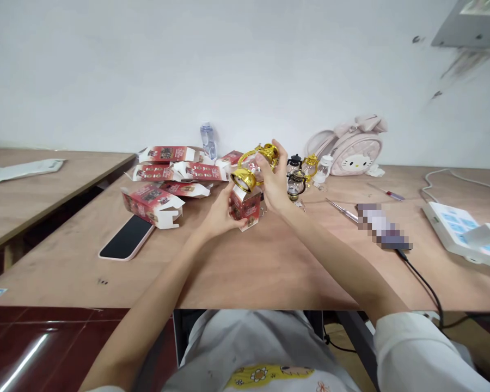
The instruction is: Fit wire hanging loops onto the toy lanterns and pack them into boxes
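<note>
A shiny gold toy lantern (245, 178) with a clear middle is tilted in my right hand (274, 182), its round base toward the lower left. Just below that base is a small red printed box (245, 209). My left hand (219, 215) grips this box from its left side, with the thumb across the front. The lantern's base overlaps the box top in view, so I cannot tell if they touch. To the right of my right hand stand several small lanterns: a black one (294, 162), a gold one (311, 166), a white one (323, 169) and a bronze one (296, 185).
Several red boxes (151, 202) with open flaps lie at the left, beside a phone (126, 238). Behind stand a water bottle (208, 140) and a pink bag (357, 149). Rightward lie tweezers (343, 210), a screwdriver (392, 194), a cabled, blurred-out device (384, 226) and a power strip (465, 231).
</note>
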`<state>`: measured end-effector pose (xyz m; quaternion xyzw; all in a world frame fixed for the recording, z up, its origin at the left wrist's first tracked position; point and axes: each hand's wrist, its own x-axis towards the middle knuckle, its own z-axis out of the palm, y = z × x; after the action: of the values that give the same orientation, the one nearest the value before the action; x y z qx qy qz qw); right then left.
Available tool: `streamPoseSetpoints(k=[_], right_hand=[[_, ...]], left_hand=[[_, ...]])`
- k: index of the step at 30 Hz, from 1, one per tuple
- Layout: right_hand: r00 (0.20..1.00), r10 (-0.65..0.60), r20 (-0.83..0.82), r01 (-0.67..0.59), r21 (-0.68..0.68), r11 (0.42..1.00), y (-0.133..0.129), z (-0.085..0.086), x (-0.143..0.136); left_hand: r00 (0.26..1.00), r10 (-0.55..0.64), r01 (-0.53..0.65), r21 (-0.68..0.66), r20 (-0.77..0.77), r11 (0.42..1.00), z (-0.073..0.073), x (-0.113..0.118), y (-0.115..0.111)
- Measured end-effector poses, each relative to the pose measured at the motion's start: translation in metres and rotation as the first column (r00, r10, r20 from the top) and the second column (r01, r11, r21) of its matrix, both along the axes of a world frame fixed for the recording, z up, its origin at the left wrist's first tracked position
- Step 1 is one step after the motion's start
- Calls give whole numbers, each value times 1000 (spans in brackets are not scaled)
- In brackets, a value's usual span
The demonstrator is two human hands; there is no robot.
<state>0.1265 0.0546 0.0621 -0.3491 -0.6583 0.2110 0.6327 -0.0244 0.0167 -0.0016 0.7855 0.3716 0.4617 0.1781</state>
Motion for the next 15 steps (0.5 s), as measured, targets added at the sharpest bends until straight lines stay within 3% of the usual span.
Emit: streamPoseSetpoints(k=[7,15], right_hand=[[998,-50,-30,51,32,998,0,-16,17],[990,-8,139,-4,84,996,9,-12,27]], left_hand=[[997,-49,55,-120,52,991,8,0,-3],[986,-40,84,-278,161,957,6,2,-5]])
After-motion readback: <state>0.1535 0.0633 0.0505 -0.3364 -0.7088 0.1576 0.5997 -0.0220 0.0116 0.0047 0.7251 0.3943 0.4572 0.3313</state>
